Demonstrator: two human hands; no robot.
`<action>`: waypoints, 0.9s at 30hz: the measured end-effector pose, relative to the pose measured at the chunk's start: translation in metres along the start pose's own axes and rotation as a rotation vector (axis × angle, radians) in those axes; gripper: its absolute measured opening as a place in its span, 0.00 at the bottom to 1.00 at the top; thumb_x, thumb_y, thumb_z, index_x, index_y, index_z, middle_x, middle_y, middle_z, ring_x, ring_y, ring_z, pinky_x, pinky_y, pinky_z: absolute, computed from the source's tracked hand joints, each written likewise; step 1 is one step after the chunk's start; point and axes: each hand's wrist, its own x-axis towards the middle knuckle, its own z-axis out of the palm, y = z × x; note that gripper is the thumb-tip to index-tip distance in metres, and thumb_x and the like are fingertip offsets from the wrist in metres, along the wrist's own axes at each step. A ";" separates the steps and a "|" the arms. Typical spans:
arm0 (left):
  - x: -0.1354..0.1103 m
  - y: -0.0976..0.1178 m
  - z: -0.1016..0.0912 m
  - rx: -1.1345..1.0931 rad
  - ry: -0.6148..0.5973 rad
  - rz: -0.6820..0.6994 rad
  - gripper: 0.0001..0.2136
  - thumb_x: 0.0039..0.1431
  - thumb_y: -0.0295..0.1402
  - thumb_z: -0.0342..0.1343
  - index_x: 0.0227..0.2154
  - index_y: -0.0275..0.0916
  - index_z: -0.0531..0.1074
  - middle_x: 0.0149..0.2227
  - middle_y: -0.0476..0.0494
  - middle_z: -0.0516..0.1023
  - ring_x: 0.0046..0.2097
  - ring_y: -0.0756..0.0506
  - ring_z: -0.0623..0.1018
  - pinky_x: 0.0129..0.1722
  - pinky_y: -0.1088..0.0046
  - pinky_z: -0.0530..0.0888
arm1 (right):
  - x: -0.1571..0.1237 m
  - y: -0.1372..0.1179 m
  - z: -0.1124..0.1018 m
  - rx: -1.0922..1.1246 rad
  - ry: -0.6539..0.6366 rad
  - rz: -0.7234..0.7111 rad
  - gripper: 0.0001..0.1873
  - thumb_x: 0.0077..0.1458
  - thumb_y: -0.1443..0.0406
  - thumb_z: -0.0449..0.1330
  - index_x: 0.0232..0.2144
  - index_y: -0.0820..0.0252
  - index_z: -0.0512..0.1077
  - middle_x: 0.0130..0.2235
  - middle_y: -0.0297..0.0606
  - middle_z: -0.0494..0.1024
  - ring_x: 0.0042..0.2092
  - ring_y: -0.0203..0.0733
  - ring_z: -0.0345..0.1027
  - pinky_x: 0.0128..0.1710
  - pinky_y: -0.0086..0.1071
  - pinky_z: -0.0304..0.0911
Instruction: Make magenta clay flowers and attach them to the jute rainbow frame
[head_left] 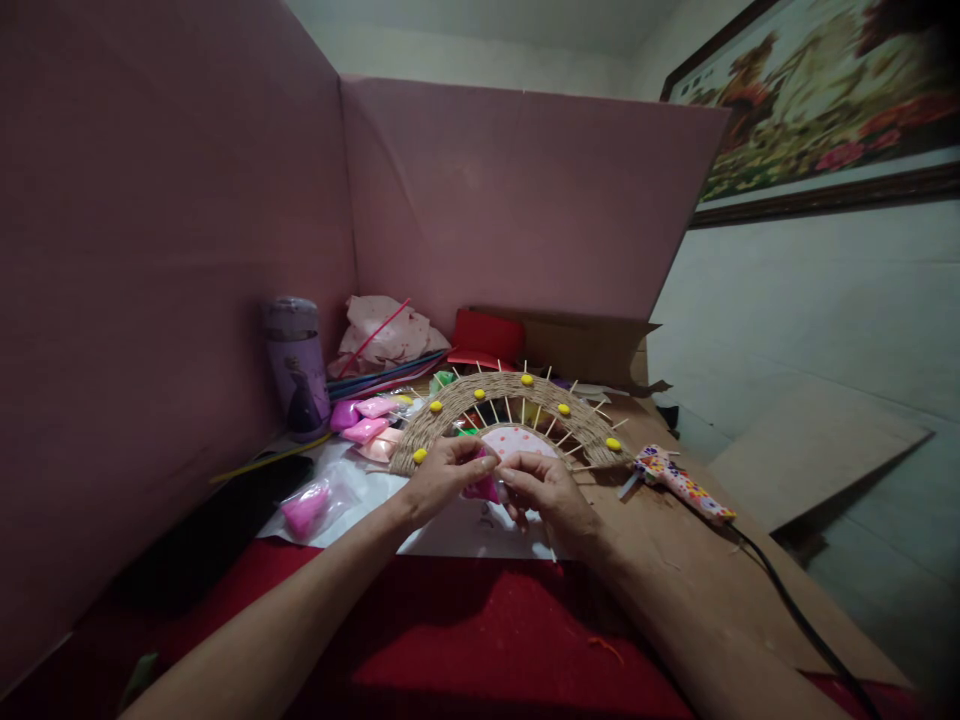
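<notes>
Between my two hands is a small clear bag of magenta modelling clay (484,487). My left hand (448,474) pinches it from the left. The thumb and fingers of my right hand (553,496) are closed on its right edge. Just behind my hands, an arch woven of twine on thin sticks (495,388) carries several yellow dots. Below its curve shows a pale pink half-round piece with red dots (517,441). To the left lie several bags of pink clay (366,430), with another pink clay bag (306,510) nearer me on white paper (375,494).
A purple tumbler (296,370) stands at the back left, before pink partition boards (517,200). A flower-patterned glue gun (682,484) with a black cord lies on cardboard (660,560) to the right. Red cloth (465,640) covers the near edge.
</notes>
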 end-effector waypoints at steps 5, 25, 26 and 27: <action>0.000 0.002 0.001 -0.062 0.003 -0.023 0.14 0.48 0.41 0.58 0.27 0.32 0.71 0.22 0.50 0.68 0.24 0.53 0.65 0.25 0.76 0.61 | 0.000 0.001 -0.001 0.017 -0.016 -0.015 0.12 0.50 0.58 0.60 0.26 0.63 0.69 0.20 0.30 0.70 0.18 0.28 0.60 0.15 0.22 0.57; 0.000 0.001 0.001 -0.120 0.008 -0.036 0.14 0.46 0.40 0.59 0.27 0.32 0.72 0.21 0.50 0.68 0.23 0.53 0.66 0.25 0.75 0.61 | 0.000 0.002 -0.001 0.048 -0.034 -0.033 0.10 0.51 0.59 0.60 0.27 0.61 0.68 0.21 0.29 0.70 0.18 0.28 0.61 0.14 0.21 0.57; 0.000 0.001 0.001 -0.121 0.006 -0.035 0.14 0.46 0.40 0.59 0.27 0.32 0.72 0.21 0.50 0.69 0.23 0.53 0.66 0.25 0.75 0.61 | 0.000 0.002 -0.001 0.046 -0.033 -0.034 0.10 0.51 0.59 0.60 0.26 0.61 0.68 0.21 0.29 0.70 0.18 0.28 0.61 0.14 0.21 0.57; 0.000 0.001 0.001 -0.122 0.005 -0.035 0.14 0.46 0.40 0.59 0.27 0.32 0.72 0.21 0.50 0.69 0.23 0.53 0.66 0.25 0.75 0.61 | -0.001 0.001 -0.001 0.045 -0.033 -0.036 0.10 0.51 0.60 0.60 0.26 0.61 0.68 0.21 0.28 0.69 0.18 0.28 0.61 0.14 0.21 0.57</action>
